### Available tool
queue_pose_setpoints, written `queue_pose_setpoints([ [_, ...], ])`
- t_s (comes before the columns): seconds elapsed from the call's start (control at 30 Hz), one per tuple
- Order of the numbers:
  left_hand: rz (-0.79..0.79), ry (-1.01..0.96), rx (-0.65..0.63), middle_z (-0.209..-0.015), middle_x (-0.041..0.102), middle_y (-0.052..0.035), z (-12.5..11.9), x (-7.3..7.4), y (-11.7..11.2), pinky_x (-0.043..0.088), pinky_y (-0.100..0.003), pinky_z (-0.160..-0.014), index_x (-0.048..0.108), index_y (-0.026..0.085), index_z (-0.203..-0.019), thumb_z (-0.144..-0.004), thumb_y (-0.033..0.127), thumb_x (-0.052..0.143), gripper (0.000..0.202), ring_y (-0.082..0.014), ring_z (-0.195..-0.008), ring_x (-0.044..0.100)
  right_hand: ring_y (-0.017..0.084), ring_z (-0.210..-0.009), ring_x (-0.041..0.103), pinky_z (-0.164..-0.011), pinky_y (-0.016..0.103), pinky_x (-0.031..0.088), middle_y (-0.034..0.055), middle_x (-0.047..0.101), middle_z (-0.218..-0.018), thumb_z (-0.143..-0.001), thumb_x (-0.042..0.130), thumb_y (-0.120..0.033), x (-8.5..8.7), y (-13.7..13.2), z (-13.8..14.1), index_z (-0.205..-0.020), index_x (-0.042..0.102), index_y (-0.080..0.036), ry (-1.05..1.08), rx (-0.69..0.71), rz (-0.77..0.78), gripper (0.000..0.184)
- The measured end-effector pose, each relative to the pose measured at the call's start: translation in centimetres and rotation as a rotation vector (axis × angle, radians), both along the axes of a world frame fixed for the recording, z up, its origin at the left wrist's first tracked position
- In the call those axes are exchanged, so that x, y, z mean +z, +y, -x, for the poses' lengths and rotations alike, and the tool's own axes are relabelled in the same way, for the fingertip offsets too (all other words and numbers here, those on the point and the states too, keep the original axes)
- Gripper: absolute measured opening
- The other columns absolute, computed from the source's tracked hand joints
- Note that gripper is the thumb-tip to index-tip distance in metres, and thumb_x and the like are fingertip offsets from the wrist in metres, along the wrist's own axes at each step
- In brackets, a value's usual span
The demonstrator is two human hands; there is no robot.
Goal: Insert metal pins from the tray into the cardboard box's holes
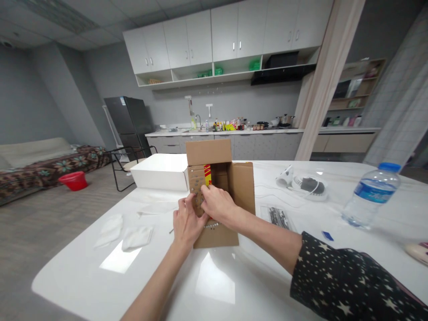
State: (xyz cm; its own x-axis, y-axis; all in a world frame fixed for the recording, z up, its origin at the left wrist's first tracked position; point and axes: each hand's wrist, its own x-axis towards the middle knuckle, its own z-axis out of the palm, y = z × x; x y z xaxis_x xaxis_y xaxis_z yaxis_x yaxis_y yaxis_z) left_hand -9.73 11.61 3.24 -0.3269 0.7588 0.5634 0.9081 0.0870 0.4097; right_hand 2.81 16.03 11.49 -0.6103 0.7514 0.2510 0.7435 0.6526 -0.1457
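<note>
An open cardboard box (245, 185) stands on the white table, its flaps spread and a red-and-yellow strip (207, 174) showing at the opening. Small round grey and white spots dot its left flap (197, 175) and front flap (217, 240); I cannot tell what they are. My left hand (187, 220) grips the edge of the left flap, fingertips closed against it. Pressed to the same flap, my right hand (219, 203) has its fingers pinched together. Whatever is between them is hidden.
A white box (160, 171) lies behind on the left, white cloths (137, 237) nearer me. To the right are a clear bag of dark metal pieces (279, 217), a white corded device (285, 177), a small blue piece (327, 235) and a water bottle (372, 196).
</note>
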Motion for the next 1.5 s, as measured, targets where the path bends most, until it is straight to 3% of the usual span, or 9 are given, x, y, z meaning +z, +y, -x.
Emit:
queue_pose_setpoints([
  [0.33, -0.015, -0.037, 0.081, -0.124, 0.055, -0.0126, -1.4, 0.2, 0.8, 0.048, -0.047, -0.090, 0.039, 0.025, -0.134, -0.085, 0.032, 0.060, 0.054, -0.0279, -0.105, 0.064, 0.026, -0.108, 0.069, -0.084, 0.033, 0.053, 0.0171, 0.067, -0.117, -0.091, 0.053, -0.014, 0.1, -0.2, -0.1, -0.118, 0.054, -0.016, -0.049, -0.002, -0.005, 0.026],
  [0.6, 0.008, -0.040, 0.116, -0.126, 0.054, -0.0149, -1.8, 0.2, 1.1, 0.047, -0.049, -0.090, 0.037, 0.023, -0.137, -0.088, 0.031, 0.056, 0.054, -0.0292, -0.107, 0.062, 0.027, -0.105, 0.071, -0.083, 0.034, 0.053, 0.0180, 0.068, -0.115, -0.092, 0.051, -0.012, 0.6, -0.5, 0.2, -0.118, 0.054, -0.015, -0.075, -0.015, 0.042, 0.027],
  [0.8, 0.021, -0.004, 0.102, -0.127, 0.053, -0.0158, -1.6, -0.1, 1.3, 0.046, -0.047, -0.089, 0.036, 0.024, -0.140, -0.090, 0.033, 0.055, 0.054, -0.0295, -0.110, 0.059, 0.026, -0.094, 0.071, -0.075, 0.033, 0.050, 0.0164, 0.070, -0.109, -0.089, 0.048, -0.009, 1.6, -2.7, -0.8, -0.113, 0.057, -0.015, -0.035, 0.029, 0.057, 0.027],
  [0.97, -0.011, -0.010, 0.099, -0.129, 0.052, -0.0156, -1.5, -0.2, 1.0, 0.046, -0.048, -0.091, 0.034, 0.022, -0.141, -0.087, 0.046, 0.059, 0.064, -0.0307, -0.116, 0.058, 0.020, -0.072, 0.062, -0.062, 0.029, 0.041, 0.0083, 0.067, -0.085, -0.081, 0.051, -0.012, 2.6, -6.2, -5.6, -0.088, 0.058, -0.018, 0.093, 0.163, 0.121, 0.011],
  [1.1, -0.068, 0.012, 0.068, -0.128, 0.053, -0.0164, -0.9, -0.3, 0.8, 0.047, -0.050, -0.091, 0.034, 0.020, -0.140, -0.081, 0.060, 0.062, 0.076, -0.0327, -0.117, 0.057, 0.013, -0.058, 0.049, -0.053, 0.025, 0.032, 0.0000, 0.059, -0.069, -0.072, 0.056, -0.013, 3.6, -7.3, -12.0, -0.072, 0.051, -0.021, 0.164, 0.129, 0.314, 0.009],
  [1.2, -0.123, 0.020, 0.049, -0.126, 0.053, -0.0161, -0.3, -0.3, 0.5, 0.046, -0.050, -0.090, 0.035, 0.020, -0.139, -0.080, 0.064, 0.063, 0.079, -0.0328, -0.115, 0.057, 0.012, -0.054, 0.044, -0.049, 0.025, 0.029, -0.0022, 0.056, -0.062, -0.070, 0.057, -0.014, 4.1, -6.3, -16.6, -0.068, 0.050, -0.021, 0.089, 0.017, 0.462, 0.010],
  [1.3, -0.161, 0.000, 0.042, -0.121, 0.053, -0.0136, 0.2, 0.1, 0.2, 0.046, -0.048, -0.088, 0.035, 0.021, -0.138, -0.077, 0.066, 0.064, 0.081, -0.0308, -0.107, 0.060, 0.013, -0.057, 0.046, -0.051, 0.025, 0.031, -0.0017, 0.058, -0.063, -0.068, 0.058, -0.015, 3.9, -4.5, -20.1, -0.067, 0.051, -0.021, 0.034, -0.101, 0.479, 0.009],
  [1.5, -0.169, -0.067, 0.063, -0.112, 0.052, -0.0066, 0.9, 0.9, -0.3, 0.047, -0.044, -0.081, 0.034, 0.023, -0.138, -0.071, 0.071, 0.065, 0.088, -0.0237, -0.086, 0.060, 0.014, -0.061, 0.051, -0.056, 0.025, 0.035, -0.0001, 0.060, -0.066, -0.072, 0.058, -0.019, 0.9, -1.0, -23.4, -0.071, 0.052, -0.020, 0.018, -0.183, 0.371, 0.006],
])
